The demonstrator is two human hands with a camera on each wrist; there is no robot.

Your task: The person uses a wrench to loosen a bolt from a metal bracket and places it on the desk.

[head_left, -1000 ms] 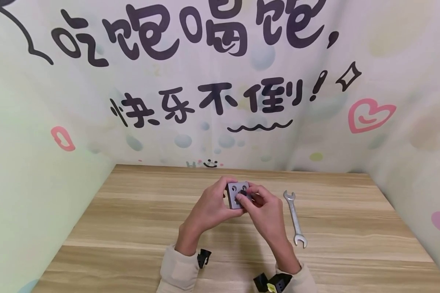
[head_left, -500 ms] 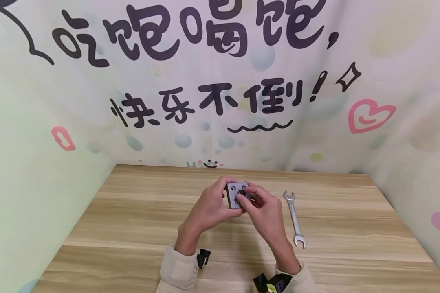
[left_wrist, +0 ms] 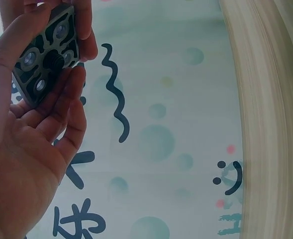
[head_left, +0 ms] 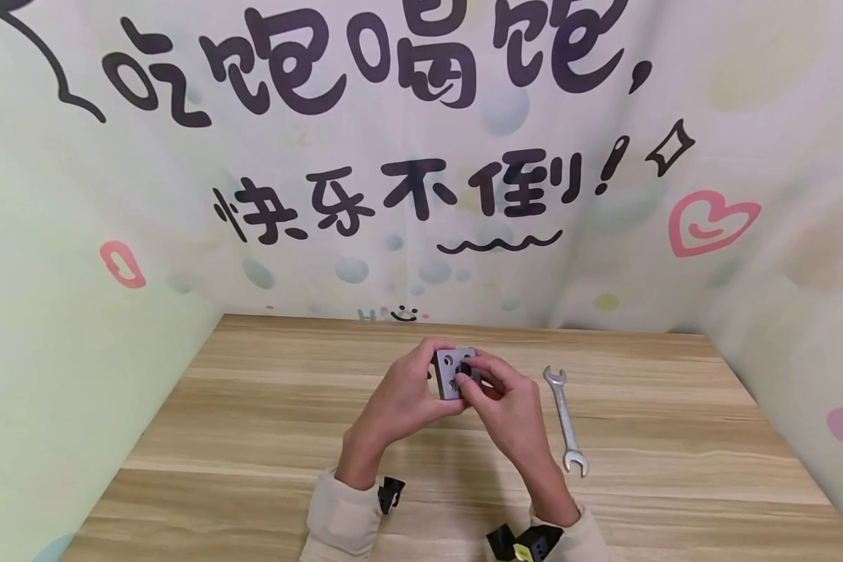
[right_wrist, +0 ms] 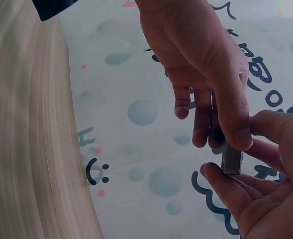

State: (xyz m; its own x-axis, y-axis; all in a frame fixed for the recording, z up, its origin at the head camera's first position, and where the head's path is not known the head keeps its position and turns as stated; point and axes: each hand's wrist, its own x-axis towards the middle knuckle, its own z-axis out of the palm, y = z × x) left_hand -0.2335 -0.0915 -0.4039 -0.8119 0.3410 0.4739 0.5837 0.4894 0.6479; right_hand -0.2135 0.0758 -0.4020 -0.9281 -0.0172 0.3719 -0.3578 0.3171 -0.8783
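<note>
A grey square plate (head_left: 443, 381) with a hole near each corner is held up above the table in the head view. My left hand (head_left: 402, 398) grips its edges between thumb and fingers. At the plate's centre, my right hand (head_left: 511, 407) pinches a black bolt (head_left: 463, 369) between thumb and fingertips. From the left wrist view, the plate's ribbed back shows, with the dark, ridged bolt end (left_wrist: 54, 60) in the middle. The right wrist view shows the plate (right_wrist: 232, 159) edge-on; fingers and thumb hide most of the bolt there.
An open-ended wrench (head_left: 566, 421) lies on the wooden table (head_left: 674, 437), right of my right hand. Behind the table hangs a white printed backdrop (head_left: 309, 273) with dark lettering. Wrist cameras (head_left: 391, 495) sit at both sleeves.
The black bolt has turned slightly between the right fingers and its head now looks rounder. The left hand, plate and wrench stay almost where they were.
</note>
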